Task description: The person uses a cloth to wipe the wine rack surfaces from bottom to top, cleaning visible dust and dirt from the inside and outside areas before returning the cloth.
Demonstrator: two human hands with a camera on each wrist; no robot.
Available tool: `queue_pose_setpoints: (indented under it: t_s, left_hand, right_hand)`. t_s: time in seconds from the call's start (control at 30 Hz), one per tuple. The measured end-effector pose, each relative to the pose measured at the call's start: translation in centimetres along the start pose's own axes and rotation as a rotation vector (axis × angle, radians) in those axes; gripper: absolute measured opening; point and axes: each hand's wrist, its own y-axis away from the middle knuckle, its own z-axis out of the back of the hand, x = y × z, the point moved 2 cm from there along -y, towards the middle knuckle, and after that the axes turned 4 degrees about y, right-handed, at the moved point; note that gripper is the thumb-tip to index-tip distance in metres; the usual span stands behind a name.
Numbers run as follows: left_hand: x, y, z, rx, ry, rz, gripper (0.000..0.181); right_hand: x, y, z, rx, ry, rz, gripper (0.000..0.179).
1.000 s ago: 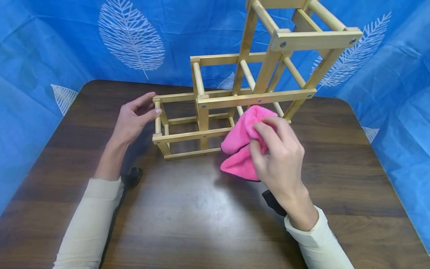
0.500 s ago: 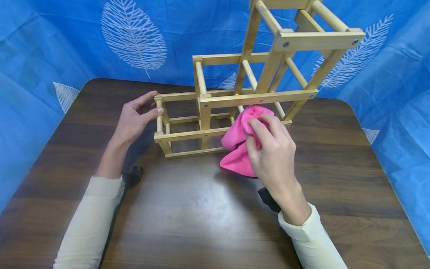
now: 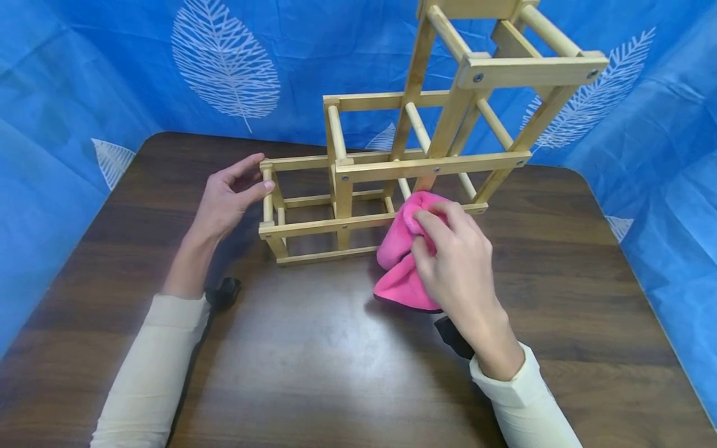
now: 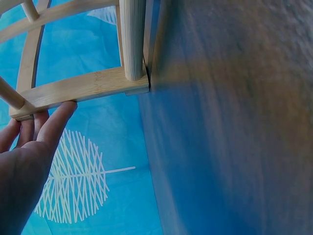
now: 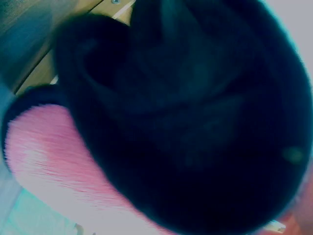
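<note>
A stepped rack of light wood, built of slats and round rods, stands on the table. At its low left end my left hand holds the top corner, thumb over the end rod and fingers behind the slat. The left wrist view shows the fingers of this left hand against the rack slat. My right hand pinches a folded pink plush cloth with dark edging at an upright below the middle front slat. In the right wrist view the cloth fills most of the frame, its dark side nearest; fingertips are hidden.
The dark wooden table extends in front of the rack and to both sides. A blue curtain with white leaf prints hangs close behind. The rack's tallest tier rises at the right, above my right hand.
My right hand and the pink cloth shifted slightly left, then moved down the upright, uncovering part of it below the middle slat. My left hand keeps its hold on the rack.
</note>
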Motion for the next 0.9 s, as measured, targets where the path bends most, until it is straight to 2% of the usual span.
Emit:
queue_pose_setpoints:
  t_s: [0.17,0.23,0.33,0.4,0.53,0.7,0.9]
  left_hand:
    - [-0.1,0.0,-0.1,0.000,0.002,-0.008,0.060]
    - [-0.1,-0.1,0.0,-0.006,-0.003,-0.006,0.060]
    - [-0.1,0.0,0.0,-0.011,-0.008,0.001,0.060]
    - [0.0,0.1,0.0,-0.016,-0.001,0.006,0.060]
    - [0.0,0.1,-0.1,-0.023,-0.009,0.005,0.059]
    - [-0.1,0.1,-0.1,-0.023,-0.019,0.006,0.060]
    - [0.0,0.1,-0.1,-0.023,-0.024,0.013,0.060]
  right_hand:
    - [1.4,-0.2,1.2,-0.185,-0.092,0.020,0.020]
    - [2.3,-0.4,1.3,-0.264,-0.146,0.057,0.018]
    - [3.8,-0.8,0.6,-0.315,-0.216,0.134,0.017]
    - [4.5,-1.0,-0.1,-0.307,-0.243,0.184,0.018]
    - [5.4,-1.4,-1.7,-0.220,-0.239,0.249,0.017]
    - [5.7,-1.2,-2.9,-0.100,-0.201,0.270,0.020]
    - [5.8,-0.2,-3.8,-0.021,-0.111,0.318,0.020]
